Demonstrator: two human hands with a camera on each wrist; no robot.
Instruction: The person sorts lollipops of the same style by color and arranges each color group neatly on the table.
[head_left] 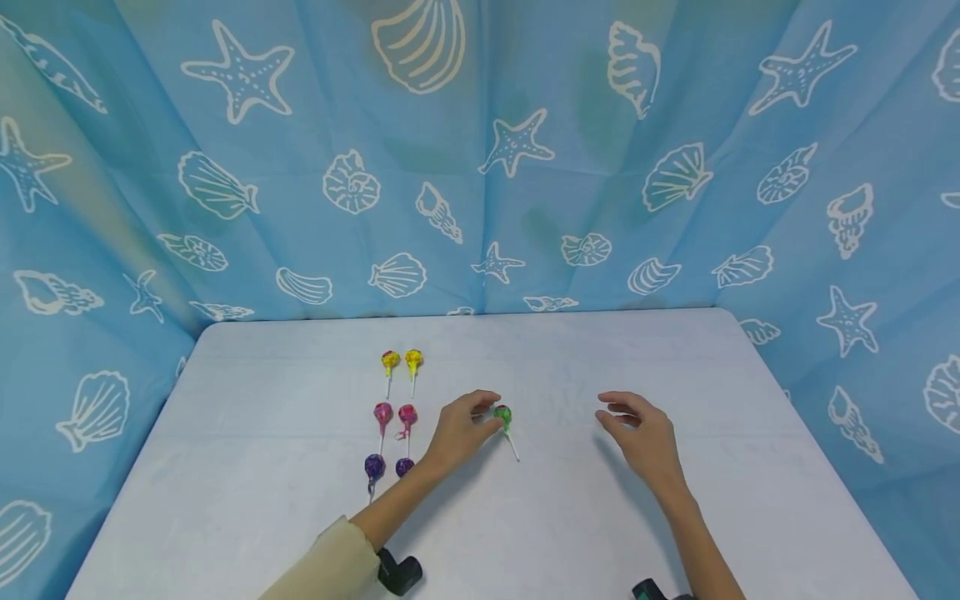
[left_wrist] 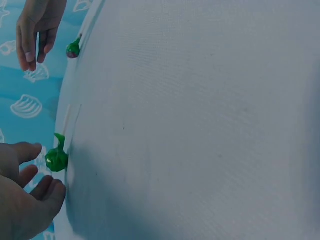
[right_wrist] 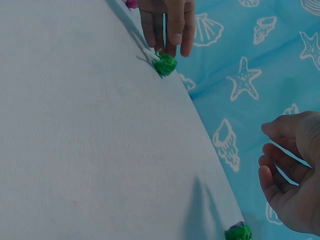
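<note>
A green-wrapped lollipop (head_left: 503, 413) with a white stick lies on the table just right of my left hand (head_left: 467, 429). In the left wrist view, the thumb and fingers stand apart beside this green lollipop (left_wrist: 56, 159), without gripping it. My right hand (head_left: 643, 437) hovers farther right with loosely bent fingers and nothing in them. Both wrist views show a second green lollipop (right_wrist: 239, 232) near the right hand; the head view does not show it.
Left of the hands lie pairs of yellow lollipops (head_left: 414, 358), pink lollipops (head_left: 383, 413) and purple lollipops (head_left: 374, 467). My left forearm partly covers the purple pair. A blue seashell-print curtain (head_left: 480, 208) hangs behind the white table (head_left: 262, 400).
</note>
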